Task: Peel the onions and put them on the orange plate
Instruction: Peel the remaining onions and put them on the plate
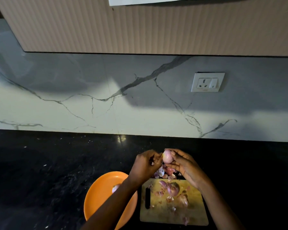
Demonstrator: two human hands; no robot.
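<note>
Over black counter (56, 163), both hands (fingers curled) grip onion (167, 156).

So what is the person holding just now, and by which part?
A small onion, held up above the counter. The right hand grips its right side with fingers and thumb; the left hand pinches at its left edge.

I am standing in a home kitchen. My black stone countertop (48, 171) runs under a white marble-look backsplash (90, 105) with grey veins. At two o'clock sits a wall socket with switch (207, 82); at twelve o'clock hangs a ribbed cabinet (156, 30). At six o'clock lie a wooden cutting board (173, 213) and onion skins (165, 173).
</note>
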